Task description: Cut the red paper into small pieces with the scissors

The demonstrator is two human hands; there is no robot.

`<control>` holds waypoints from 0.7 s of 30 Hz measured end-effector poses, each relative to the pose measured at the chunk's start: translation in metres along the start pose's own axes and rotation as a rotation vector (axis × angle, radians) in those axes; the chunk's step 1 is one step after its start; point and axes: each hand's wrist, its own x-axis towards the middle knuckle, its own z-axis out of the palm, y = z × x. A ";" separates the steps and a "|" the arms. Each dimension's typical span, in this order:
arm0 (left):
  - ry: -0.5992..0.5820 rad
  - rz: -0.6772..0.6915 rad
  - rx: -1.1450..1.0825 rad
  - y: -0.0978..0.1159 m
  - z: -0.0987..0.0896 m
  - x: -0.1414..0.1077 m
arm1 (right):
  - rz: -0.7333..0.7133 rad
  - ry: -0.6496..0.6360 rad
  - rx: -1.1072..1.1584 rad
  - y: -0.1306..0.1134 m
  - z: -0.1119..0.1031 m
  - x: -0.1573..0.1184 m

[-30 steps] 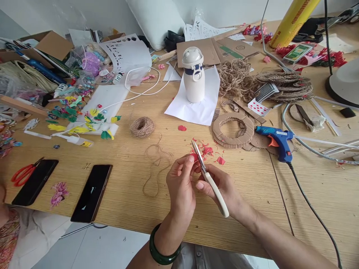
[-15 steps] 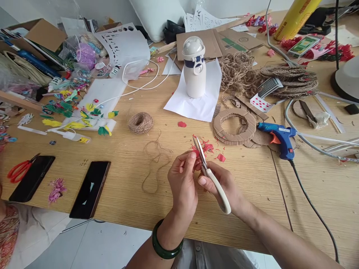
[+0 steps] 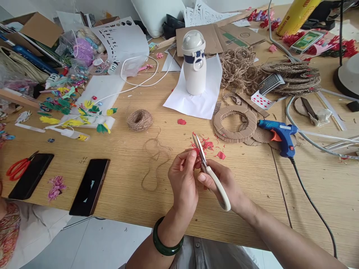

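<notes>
My left hand pinches a small red piece, perhaps paper or cloth, between thumb and fingers. White-handled scissors are gripped in my right hand, their blades pointing away from me and lying against the red piece. How much of the piece my fingers cover I cannot tell. Just beyond the blades, thin red scraps lie scattered on the wooden table. One larger red bit rests farther off, left of the scraps.
Beyond my hands stand a white bottle on paper and a cardboard ring. A blue glue gun lies to the right with its cord trailing. Left are a twine ball, a phone and red-handled scissors. A person sits at far left.
Both hands stay in nearly the same place, with the scissors still at the red piece. The blades look slightly shifted; the whole view has moved a little.
</notes>
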 end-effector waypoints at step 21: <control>0.000 -0.006 0.007 -0.002 0.001 0.000 | -0.003 0.009 -0.012 0.005 -0.001 0.001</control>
